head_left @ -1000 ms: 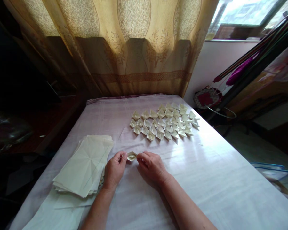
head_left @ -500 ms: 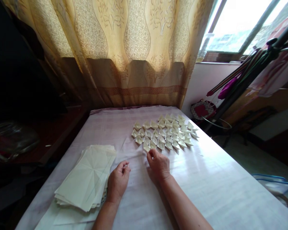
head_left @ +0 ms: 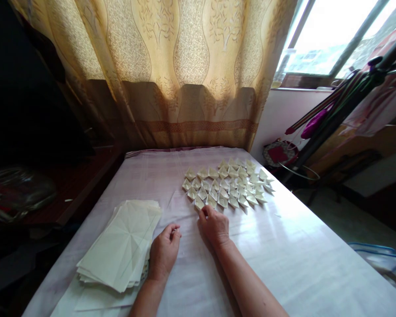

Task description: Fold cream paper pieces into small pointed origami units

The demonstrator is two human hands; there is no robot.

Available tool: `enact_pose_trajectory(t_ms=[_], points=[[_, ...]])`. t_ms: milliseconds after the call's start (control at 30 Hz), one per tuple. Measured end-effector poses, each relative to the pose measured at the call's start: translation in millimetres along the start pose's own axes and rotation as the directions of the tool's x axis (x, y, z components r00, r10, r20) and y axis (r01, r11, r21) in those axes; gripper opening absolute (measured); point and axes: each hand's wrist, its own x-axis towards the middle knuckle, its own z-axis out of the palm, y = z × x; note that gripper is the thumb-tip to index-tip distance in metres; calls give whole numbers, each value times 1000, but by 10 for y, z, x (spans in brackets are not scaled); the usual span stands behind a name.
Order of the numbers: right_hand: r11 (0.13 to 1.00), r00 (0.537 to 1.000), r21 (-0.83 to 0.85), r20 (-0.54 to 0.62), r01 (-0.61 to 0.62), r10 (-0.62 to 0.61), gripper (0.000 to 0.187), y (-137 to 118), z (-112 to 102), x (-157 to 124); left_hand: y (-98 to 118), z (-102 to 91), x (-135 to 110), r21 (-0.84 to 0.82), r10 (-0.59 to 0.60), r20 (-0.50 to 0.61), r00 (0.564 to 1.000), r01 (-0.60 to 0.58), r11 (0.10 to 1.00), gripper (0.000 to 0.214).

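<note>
Rows of small folded paper boats (head_left: 223,185) in pale cream stand on the sheet-covered surface. At the front left corner of the rows, my right hand (head_left: 215,225) pinches the near edge of a paper boat (head_left: 199,203); its fingertips partly hide that edge. My left hand (head_left: 165,251) rests on the sheet with its fingers curled in, and nothing shows in them. Just left of it lies a stack of creased cream paper sheets (head_left: 120,242), close to the wrist. Larger pale sheets (head_left: 95,299) stick out below the stack.
A white sheet (head_left: 284,264) covers the surface. Behind it hangs a patterned gold curtain (head_left: 191,53). On the right are a window (head_left: 330,39), a dark slanted pole (head_left: 343,110) and a round bag (head_left: 280,152). A dark red table (head_left: 75,189) stands at the left.
My right hand has slid slightly left, and the front-left paper boat has shifted left with it, away from the middle of its row. My left hand stays nearly still.
</note>
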Motion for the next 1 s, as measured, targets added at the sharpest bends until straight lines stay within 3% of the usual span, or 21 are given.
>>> enact_pose_trajectory(t_ms=[200,600,833,1000], points=[[998,998,-10,0,-61,61,17,36,-10,27,-11,6,6,-14,-1,4,1000,1,1000,19],[997,998,43,28,-63,62,16,-4,25,59,-5,3,-3,9,16,9,1000,-16,1000,20],[979,999,204,39,4,-13,30,115,-42,-302,33,5,-40,55,38,10,999,-39,998,20],[956,993,282,64,80,-102,31,225,-124,-599,261,-113,-175,94,130,36,991,-133,987,21]])
